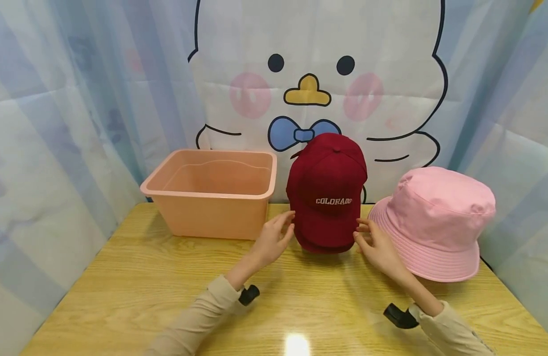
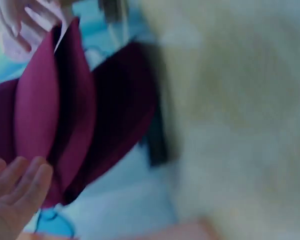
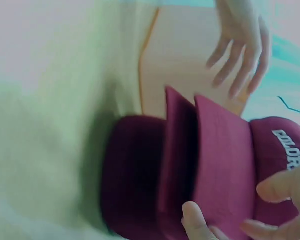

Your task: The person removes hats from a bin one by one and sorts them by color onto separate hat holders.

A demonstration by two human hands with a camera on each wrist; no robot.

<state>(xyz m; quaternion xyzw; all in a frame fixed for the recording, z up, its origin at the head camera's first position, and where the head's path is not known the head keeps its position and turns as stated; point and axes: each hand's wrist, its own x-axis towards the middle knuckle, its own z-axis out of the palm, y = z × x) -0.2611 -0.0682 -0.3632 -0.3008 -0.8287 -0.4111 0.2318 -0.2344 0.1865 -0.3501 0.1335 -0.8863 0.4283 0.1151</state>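
1. Standing upright near the middle of the table's (image 1: 136, 277) far edge: a dark red cap (image 1: 326, 193) lettered COLORADO, brim down on the wood.
2. Flanking the cap on either side: left hand (image 1: 271, 241) and right hand (image 1: 375, 245), fingers loosely spread and only lightly bent, not wrapping the cloth.
3. Touching or nearly touching the cap's lower left side with left fingertips (image 1: 288, 217); contact too fine to tell.
4. Reaching to the brim's right edge with right fingertips (image 1: 362, 228), thumb and fingers close against the fabric in the right wrist view.
5. Sitting toward the far left corner: a peach tub (image 1: 211, 198), just beside the cap.
6. Resting toward the far right edge: a pink bucket hat (image 1: 434, 222), right behind the right hand.
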